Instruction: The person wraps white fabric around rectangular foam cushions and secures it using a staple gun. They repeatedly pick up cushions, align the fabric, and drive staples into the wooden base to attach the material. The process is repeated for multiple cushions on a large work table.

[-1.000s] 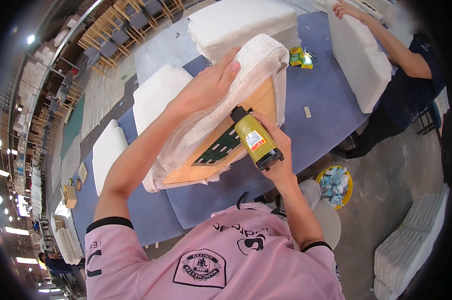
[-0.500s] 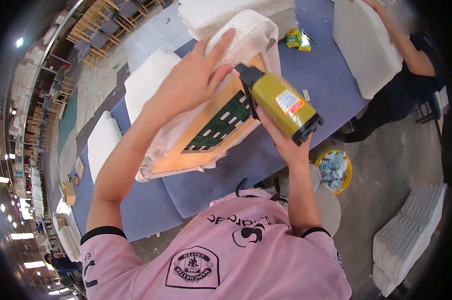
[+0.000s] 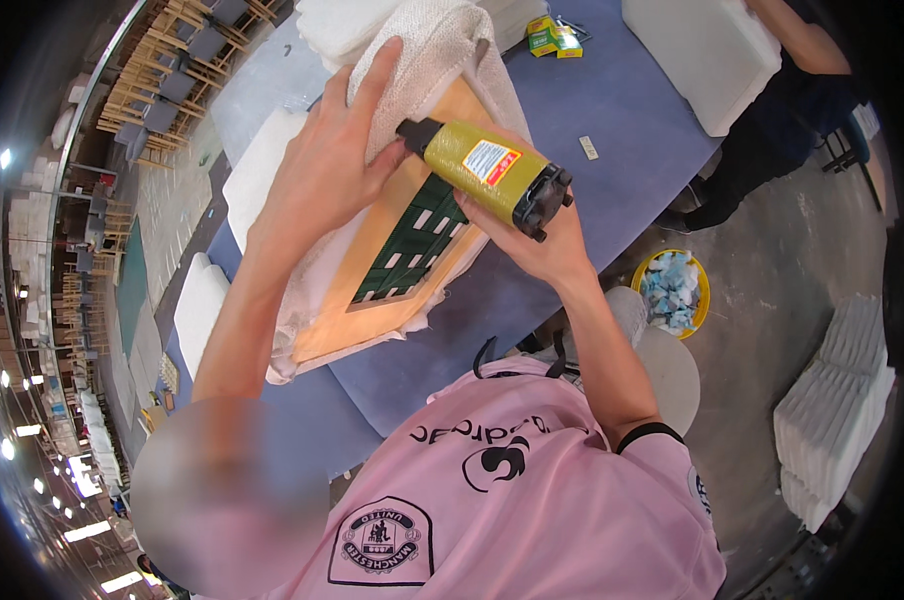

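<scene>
A seat cushion with a wooden frame [image 3: 337,330], green webbing [image 3: 412,245] and whitish woven fabric [image 3: 437,35] is tilted up on the table, its underside facing me. My left hand [image 3: 322,165] grips its upper left side, index finger stretched over the fabric and thumb near the wood; some fingertips are hidden. My right hand [image 3: 537,235] is wrapped round a yellow-green and black staple gun [image 3: 487,165], whose body hides most of the grip. Its black nose is close to my left thumb, over the frame's upper part; I cannot tell whether it touches the wood.
White cushions [image 3: 262,165] stand left and behind on the blue table [image 3: 622,130]. Small yellow-green boxes [image 3: 554,38] lie at the back. Rightward, a co-worker [image 3: 772,130] stands beside a white cushion [image 3: 702,60]. A yellow bin of scraps [image 3: 707,290] and stacked white pads [image 3: 837,410] are on the floor.
The whole view has shifted, so the cushion appears further left. The staple gun has moved left and slightly down along the frame, with its nose nearer my left thumb. Both hands keep their holds.
</scene>
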Demonstrator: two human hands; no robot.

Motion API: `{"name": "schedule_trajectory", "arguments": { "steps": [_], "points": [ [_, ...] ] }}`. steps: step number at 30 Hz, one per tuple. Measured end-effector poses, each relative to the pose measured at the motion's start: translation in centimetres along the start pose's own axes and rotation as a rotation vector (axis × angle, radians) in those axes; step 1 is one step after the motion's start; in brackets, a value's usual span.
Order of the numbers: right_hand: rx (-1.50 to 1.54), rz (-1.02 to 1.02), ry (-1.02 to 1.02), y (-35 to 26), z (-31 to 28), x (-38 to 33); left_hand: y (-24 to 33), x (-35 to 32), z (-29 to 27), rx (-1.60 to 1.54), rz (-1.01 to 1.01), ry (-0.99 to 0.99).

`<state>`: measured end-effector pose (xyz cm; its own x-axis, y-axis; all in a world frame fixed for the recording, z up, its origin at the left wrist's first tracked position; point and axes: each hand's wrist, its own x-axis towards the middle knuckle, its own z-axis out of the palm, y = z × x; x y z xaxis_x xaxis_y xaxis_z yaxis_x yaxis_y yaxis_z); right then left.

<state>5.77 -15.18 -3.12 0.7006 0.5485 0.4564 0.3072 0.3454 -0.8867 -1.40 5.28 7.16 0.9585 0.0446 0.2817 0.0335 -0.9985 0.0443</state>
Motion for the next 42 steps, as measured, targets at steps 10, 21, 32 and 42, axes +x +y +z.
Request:
{"name": "schedule_trajectory", "arguments": {
  "steps": [10,21,32,42],
  "points": [
    [-0.041,-0.161,-0.010,2.1,1.4,-2.2,-3.6,1.2,-3.6,-0.430,0.111,-0.367],
    [-0.127,-0.109,-0.013,0.5,4.0,-3.5,-2.8,-1.7,-0.9,-0.529,-0.254,-0.135],
    [0.011,0.043,-0.014,-0.5,3.2,-2.0,0.0,-3.3,0.6,0.121,-0.216,0.121],
    [-0.074,-0.095,0.015,-1.0,3.3,0.2,-0.5,-4.1,0.5,0.072,-0.104,0.138]
  ]
}}
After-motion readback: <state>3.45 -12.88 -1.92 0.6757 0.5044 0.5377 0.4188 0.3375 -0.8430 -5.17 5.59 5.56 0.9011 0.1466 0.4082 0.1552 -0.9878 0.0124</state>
